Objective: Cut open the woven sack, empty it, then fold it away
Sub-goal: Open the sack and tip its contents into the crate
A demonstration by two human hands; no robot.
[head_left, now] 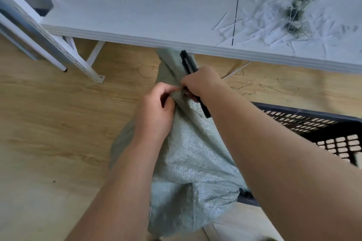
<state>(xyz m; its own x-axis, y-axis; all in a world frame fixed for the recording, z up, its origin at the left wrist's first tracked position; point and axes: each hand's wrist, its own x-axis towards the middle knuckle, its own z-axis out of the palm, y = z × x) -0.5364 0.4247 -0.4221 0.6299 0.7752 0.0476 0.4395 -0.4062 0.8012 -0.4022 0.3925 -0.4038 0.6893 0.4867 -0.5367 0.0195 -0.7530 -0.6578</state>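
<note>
A grey-green woven sack stands full on the wooden floor in front of me, its neck bunched and rising toward the table edge. My left hand grips the gathered neck from the left. My right hand holds a black utility knife against the neck, its fingertips pinching at the same spot as my left fingers. The knife's black body runs from above the hand down to below the wrist. What is inside the sack is hidden.
A white table stretches across the top, with white strips and grey-green offcuts piled at its right. A dark slatted plastic crate sits on the floor to the right of the sack. White shelf legs stand at the left.
</note>
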